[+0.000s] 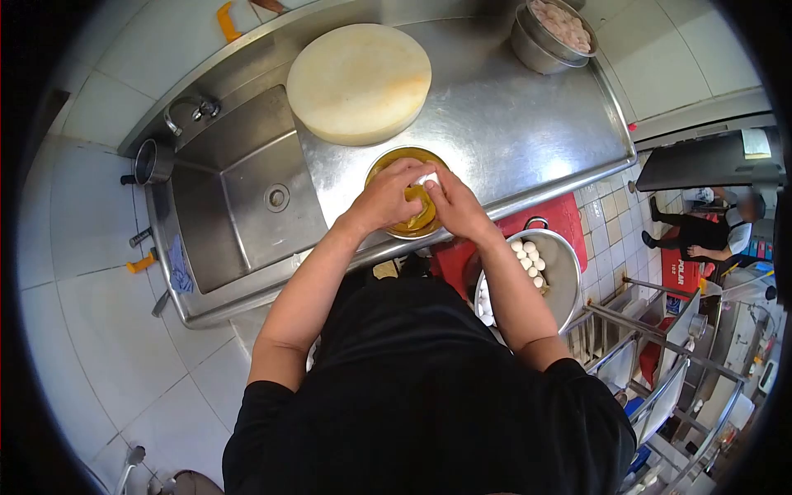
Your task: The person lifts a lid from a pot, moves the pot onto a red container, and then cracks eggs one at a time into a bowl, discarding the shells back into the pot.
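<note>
white egg (426,179) clamped between the fingertips of left hand (385,198) and right hand (456,206), held directly over the steel bowl (381,163) of yellow liquid at the counter's front edge. round cutting board (359,81) just behind the bowl; sink (239,198) to its left; pot of eggs (569,276) lower right of it.

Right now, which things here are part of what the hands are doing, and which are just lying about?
In use:
left hand
right hand
egg held between both hands
bowl of yellow liquid
pot of white eggs

Lying about:
round chopping board
sink
tap
metal bowl at the counter's far corner
</note>
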`<state>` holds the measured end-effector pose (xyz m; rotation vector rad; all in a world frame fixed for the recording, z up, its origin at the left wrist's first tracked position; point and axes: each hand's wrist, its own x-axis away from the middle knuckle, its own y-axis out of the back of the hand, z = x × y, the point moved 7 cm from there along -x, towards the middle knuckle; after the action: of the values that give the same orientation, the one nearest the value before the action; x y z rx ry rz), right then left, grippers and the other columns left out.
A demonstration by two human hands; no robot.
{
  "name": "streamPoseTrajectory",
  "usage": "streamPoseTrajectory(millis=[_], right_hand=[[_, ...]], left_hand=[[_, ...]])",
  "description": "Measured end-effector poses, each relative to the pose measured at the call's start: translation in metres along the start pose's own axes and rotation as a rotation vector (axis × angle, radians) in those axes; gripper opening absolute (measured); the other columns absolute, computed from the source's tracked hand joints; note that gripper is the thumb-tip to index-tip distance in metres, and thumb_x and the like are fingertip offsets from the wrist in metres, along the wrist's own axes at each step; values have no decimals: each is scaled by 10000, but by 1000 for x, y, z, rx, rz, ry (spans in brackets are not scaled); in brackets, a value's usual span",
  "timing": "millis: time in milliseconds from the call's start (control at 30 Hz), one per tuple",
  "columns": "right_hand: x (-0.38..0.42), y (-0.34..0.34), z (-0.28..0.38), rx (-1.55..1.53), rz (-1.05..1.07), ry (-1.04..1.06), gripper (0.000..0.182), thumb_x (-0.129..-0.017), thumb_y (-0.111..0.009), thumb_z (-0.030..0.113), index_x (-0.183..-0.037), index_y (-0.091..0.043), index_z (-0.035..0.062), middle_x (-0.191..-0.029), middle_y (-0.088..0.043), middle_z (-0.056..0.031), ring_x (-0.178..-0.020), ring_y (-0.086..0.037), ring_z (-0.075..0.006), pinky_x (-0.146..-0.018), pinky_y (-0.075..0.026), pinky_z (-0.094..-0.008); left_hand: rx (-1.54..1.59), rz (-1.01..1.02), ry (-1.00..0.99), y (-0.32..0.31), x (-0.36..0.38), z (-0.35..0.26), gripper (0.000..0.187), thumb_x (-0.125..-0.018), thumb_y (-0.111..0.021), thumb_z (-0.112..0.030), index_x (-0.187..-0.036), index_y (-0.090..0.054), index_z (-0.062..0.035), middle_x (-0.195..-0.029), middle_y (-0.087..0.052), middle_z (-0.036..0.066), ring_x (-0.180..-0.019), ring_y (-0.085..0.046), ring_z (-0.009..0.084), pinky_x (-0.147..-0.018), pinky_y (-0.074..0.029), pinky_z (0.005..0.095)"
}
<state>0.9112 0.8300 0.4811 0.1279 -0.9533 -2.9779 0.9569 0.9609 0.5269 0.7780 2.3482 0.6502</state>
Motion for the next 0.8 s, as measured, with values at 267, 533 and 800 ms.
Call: streamPoseTrajectory(millis=[267,533,800], right_hand=[[40,46,-54,-1266,-167,-638,325,-960,-527,205,-1216,-586,13,-1066,-605,-116,-884,-641,-230,-832,-566,-374],[77,38,-76,136,-137,-268,359,-945,-607,207,-1270,-585,56,-1152,-621,-169,-982,-638,-278,-824,-516,-378],[56,42,-50,-365,-328,-402,325,-1000,-571,295,-1216,-572,52,-883,-666,-132,-603,-564,-162,-588,-499,-310]], left_hand=[[1149,-164,764,-27,15,67,286,-893,-605,-128,-1136,-598,23,-1056,-654,149,-980,-651,223,-868,-571,341],[1437,-289,883,-18,27,82,214,-908,-581,-160,-1017,-611,21,-1016,-658,157,-903,-652,235,-830,-578,332],[793,30,591,-18,5,35,295,-847,-726,-120,-1118,-655,-26,-1041,-674,101,-950,-635,164,-895,-512,315]])
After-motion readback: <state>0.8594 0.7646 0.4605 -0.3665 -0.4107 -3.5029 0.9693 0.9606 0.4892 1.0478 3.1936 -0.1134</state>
